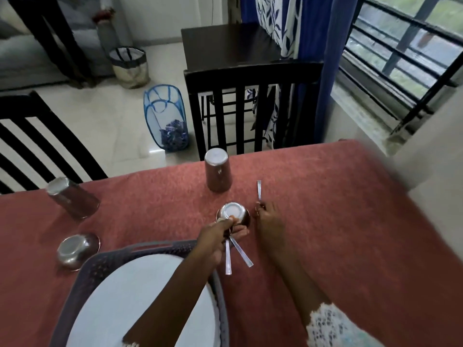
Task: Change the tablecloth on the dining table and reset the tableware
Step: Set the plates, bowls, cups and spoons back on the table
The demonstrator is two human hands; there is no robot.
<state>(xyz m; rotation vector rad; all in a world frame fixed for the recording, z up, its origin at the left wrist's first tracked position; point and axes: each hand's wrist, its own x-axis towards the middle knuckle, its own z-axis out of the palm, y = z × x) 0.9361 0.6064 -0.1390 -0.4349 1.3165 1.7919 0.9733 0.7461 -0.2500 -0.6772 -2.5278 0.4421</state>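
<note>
gripping an upturned steel bowl (233, 213) and two spoons (235, 254), the left hand (215, 240) is clamped; right hand (269, 219) is pinching another spoon (259, 189) on the table (338, 234).

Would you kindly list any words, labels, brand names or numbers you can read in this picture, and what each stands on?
None can be read.
The upside-down steel tumbler bears a small pale mark on its side, too small and blurred to read.
The small steel bowl in the left hand shows no lettering.
</note>
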